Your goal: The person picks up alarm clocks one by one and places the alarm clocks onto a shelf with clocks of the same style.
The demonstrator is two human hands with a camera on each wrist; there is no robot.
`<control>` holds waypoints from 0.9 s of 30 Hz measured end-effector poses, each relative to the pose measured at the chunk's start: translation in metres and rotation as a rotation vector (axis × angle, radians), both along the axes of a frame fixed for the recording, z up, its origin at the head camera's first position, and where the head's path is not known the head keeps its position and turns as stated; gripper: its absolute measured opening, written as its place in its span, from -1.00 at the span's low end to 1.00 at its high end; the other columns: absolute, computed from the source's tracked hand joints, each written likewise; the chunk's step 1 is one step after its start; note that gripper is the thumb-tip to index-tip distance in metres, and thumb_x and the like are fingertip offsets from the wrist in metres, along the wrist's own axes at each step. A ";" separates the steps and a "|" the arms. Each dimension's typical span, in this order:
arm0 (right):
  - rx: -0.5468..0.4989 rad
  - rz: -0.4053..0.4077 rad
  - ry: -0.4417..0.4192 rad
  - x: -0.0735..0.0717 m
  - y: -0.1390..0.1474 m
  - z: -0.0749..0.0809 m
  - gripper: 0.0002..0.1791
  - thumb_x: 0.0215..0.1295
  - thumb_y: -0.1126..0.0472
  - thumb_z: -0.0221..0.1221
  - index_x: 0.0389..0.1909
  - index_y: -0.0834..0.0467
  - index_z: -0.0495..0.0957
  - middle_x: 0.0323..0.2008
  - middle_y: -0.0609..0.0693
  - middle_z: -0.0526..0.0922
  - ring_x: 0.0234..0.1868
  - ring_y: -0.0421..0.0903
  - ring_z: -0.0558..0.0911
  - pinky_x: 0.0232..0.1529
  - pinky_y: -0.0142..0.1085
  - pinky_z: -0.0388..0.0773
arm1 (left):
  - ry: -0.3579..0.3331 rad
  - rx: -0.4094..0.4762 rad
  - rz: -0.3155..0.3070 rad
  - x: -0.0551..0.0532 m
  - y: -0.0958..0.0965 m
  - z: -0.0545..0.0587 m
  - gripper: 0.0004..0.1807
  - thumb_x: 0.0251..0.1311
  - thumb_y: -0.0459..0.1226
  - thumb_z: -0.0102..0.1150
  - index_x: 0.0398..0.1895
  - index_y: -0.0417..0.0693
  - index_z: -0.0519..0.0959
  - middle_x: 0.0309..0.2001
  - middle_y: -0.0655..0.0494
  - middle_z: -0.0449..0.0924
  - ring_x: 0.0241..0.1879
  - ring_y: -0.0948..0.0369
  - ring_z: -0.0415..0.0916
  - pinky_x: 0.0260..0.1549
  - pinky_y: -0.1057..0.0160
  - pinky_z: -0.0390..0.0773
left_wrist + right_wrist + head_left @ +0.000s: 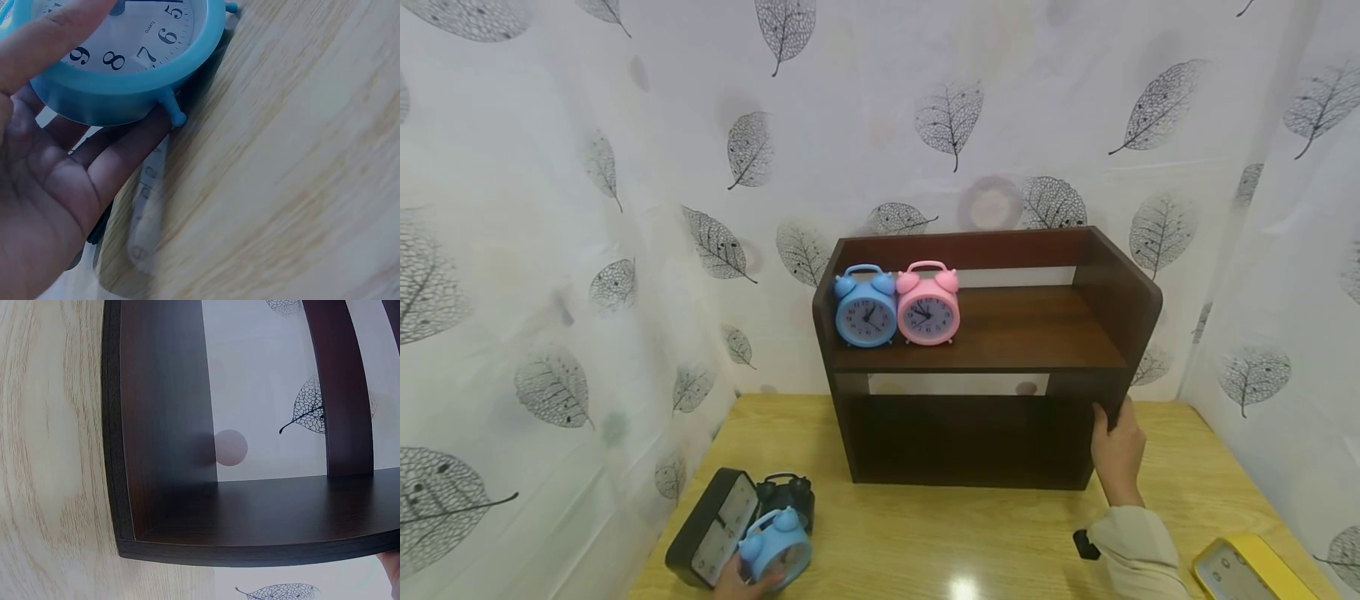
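Observation:
My left hand (741, 581) grips a light blue twin-bell alarm clock (786, 554), thumb across its face and fingers under its body in the left wrist view. Beside that clock are a black twin-bell alarm clock (805, 500) and a black rectangular clock (707, 533). At the right side panel of a dark brown two-tier shelf (985, 358), my right hand (1120, 450) holds the panel's lower part, thumb at the front edge. In the right wrist view only a sliver of that hand (392, 572) shows. A blue alarm clock (866, 317) and a pink alarm clock (928, 312) stand side by side on the upper tier.
A yellow rectangular clock (1251, 567) lies at the table's front right. A small black object (1086, 545) is beside my right sleeve. The wooden table (910, 533) meets leaf-patterned sheeting (865, 108) at the back and sides.

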State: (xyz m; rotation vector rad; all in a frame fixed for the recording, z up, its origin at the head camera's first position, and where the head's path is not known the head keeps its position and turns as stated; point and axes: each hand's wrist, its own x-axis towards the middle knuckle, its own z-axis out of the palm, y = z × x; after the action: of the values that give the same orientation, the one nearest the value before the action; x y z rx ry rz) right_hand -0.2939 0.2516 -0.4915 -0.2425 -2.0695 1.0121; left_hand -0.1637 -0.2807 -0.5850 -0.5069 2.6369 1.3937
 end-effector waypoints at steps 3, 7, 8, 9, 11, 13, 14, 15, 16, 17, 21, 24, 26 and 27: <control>0.001 -0.003 0.000 0.000 0.000 0.000 -0.65 0.30 0.31 0.08 0.05 0.38 0.36 -0.16 0.53 0.52 -0.20 0.55 0.45 -0.23 0.26 0.28 | 0.006 0.005 -0.009 -0.001 0.001 0.000 -0.08 -0.17 -0.01 0.46 0.08 -0.57 0.33 -0.02 -0.41 0.52 -0.04 -0.16 0.53 -0.05 -0.10 0.50; 0.005 0.002 -0.010 -0.001 0.000 0.002 -0.66 0.32 0.29 0.06 0.05 0.38 0.36 -0.15 0.53 0.52 -0.19 0.54 0.45 -0.23 0.26 0.29 | 0.015 0.001 -0.014 -0.002 0.002 0.001 -0.10 -0.18 -0.01 0.47 0.06 -0.56 0.36 -0.07 -0.37 0.56 -0.08 -0.13 0.56 -0.08 -0.09 0.52; 0.007 0.005 -0.012 -0.001 0.000 0.002 -0.66 0.32 0.29 0.06 0.05 0.38 0.36 -0.15 0.53 0.52 -0.19 0.54 0.45 -0.24 0.26 0.30 | 0.021 0.001 -0.012 -0.002 0.002 0.001 -0.12 -0.18 -0.02 0.47 0.05 -0.55 0.37 -0.08 -0.36 0.57 -0.09 -0.11 0.56 -0.08 -0.09 0.52; 0.009 0.008 -0.012 -0.002 0.000 0.002 -0.66 0.32 0.29 0.06 0.05 0.38 0.36 -0.15 0.53 0.52 -0.18 0.54 0.46 -0.23 0.26 0.30 | 0.023 -0.001 -0.011 -0.003 0.003 0.001 -0.12 -0.18 -0.02 0.47 0.04 -0.55 0.37 -0.08 -0.35 0.57 -0.10 -0.10 0.56 -0.08 -0.09 0.52; 0.011 0.007 -0.010 -0.002 0.000 0.003 -0.67 0.32 0.30 0.06 0.04 0.38 0.36 -0.16 0.53 0.53 -0.19 0.53 0.46 -0.23 0.25 0.30 | 0.028 -0.008 -0.009 -0.003 0.003 0.000 -0.12 -0.19 -0.01 0.47 0.04 -0.55 0.38 -0.08 -0.35 0.57 -0.10 -0.10 0.56 -0.08 -0.09 0.53; 0.013 0.004 -0.005 -0.003 0.000 0.003 -0.67 0.31 0.31 0.07 0.03 0.39 0.36 -0.18 0.53 0.53 -0.20 0.54 0.46 -0.24 0.25 0.30 | 0.027 -0.008 -0.009 -0.004 0.004 -0.001 -0.10 -0.19 0.00 0.47 0.05 -0.55 0.37 -0.06 -0.37 0.55 -0.08 -0.12 0.55 -0.07 -0.10 0.52; 0.013 0.003 -0.002 -0.003 0.001 0.003 -0.67 0.31 0.31 0.07 0.02 0.39 0.36 -0.18 0.54 0.53 -0.20 0.55 0.46 -0.25 0.25 0.29 | 0.021 -0.003 -0.001 -0.005 0.004 -0.002 -0.09 -0.20 0.00 0.47 0.07 -0.54 0.37 -0.04 -0.38 0.54 -0.06 -0.13 0.54 -0.05 -0.10 0.51; 0.012 0.001 0.000 -0.003 0.001 0.003 -0.68 0.30 0.32 0.07 0.02 0.39 0.36 -0.18 0.54 0.53 -0.21 0.55 0.45 -0.25 0.26 0.29 | 0.021 0.002 -0.002 -0.006 0.004 -0.003 -0.08 -0.19 0.00 0.47 0.07 -0.54 0.36 -0.03 -0.39 0.53 -0.05 -0.15 0.53 -0.04 -0.11 0.50; 0.011 -0.001 0.002 -0.002 0.002 0.002 -0.68 0.30 0.32 0.08 0.01 0.39 0.36 -0.19 0.54 0.53 -0.21 0.55 0.45 -0.25 0.25 0.29 | 0.019 0.008 0.001 -0.006 0.004 -0.004 -0.08 -0.19 0.01 0.47 0.08 -0.54 0.35 -0.01 -0.39 0.52 -0.03 -0.15 0.52 -0.03 -0.11 0.50; 0.010 -0.004 0.004 -0.002 0.002 0.002 -0.68 0.30 0.32 0.08 0.01 0.39 0.36 -0.19 0.54 0.53 -0.21 0.56 0.45 -0.25 0.26 0.29 | 0.017 0.017 0.006 -0.007 0.004 -0.005 -0.07 -0.20 0.01 0.47 0.09 -0.54 0.35 0.00 -0.40 0.51 -0.02 -0.16 0.52 -0.03 -0.12 0.49; 0.008 -0.011 0.006 0.000 0.001 0.002 -0.69 0.29 0.32 0.08 0.00 0.39 0.37 -0.20 0.55 0.52 -0.21 0.57 0.45 -0.24 0.27 0.29 | 0.016 0.041 0.007 -0.008 0.004 -0.007 -0.05 -0.18 0.01 0.46 0.12 -0.55 0.32 0.03 -0.42 0.48 0.01 -0.19 0.50 -0.02 -0.11 0.49; 0.012 -0.017 0.009 0.001 0.000 0.002 -0.69 0.28 0.33 0.09 -0.01 0.40 0.37 -0.21 0.56 0.52 -0.22 0.58 0.44 -0.25 0.28 0.28 | 0.018 0.036 -0.006 -0.009 0.004 -0.008 -0.03 -0.16 0.02 0.45 0.15 -0.55 0.29 0.05 -0.43 0.47 0.03 -0.20 0.49 -0.02 -0.10 0.50; 0.016 -0.018 0.011 0.001 0.000 0.001 -0.69 0.28 0.33 0.10 -0.02 0.40 0.37 -0.22 0.56 0.52 -0.23 0.58 0.45 -0.25 0.28 0.28 | 0.019 0.023 -0.020 -0.008 0.004 -0.007 -0.02 -0.15 0.02 0.44 0.17 -0.54 0.28 0.07 -0.42 0.46 0.05 -0.19 0.48 -0.01 -0.09 0.49; 0.018 -0.017 0.012 0.001 0.000 0.000 -0.69 0.28 0.33 0.10 -0.01 0.40 0.37 -0.22 0.56 0.52 -0.23 0.58 0.45 -0.25 0.28 0.28 | 0.030 0.017 -0.028 -0.008 0.005 -0.006 -0.03 -0.14 0.01 0.43 0.18 -0.53 0.27 0.07 -0.41 0.46 0.05 -0.19 0.48 -0.01 -0.08 0.50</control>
State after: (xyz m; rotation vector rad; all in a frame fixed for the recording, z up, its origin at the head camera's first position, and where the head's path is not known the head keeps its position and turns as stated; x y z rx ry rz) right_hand -0.2931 0.2513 -0.4911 -0.2436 -2.0615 0.9826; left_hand -0.1717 -0.2762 -0.5908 -0.4487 2.6420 1.4258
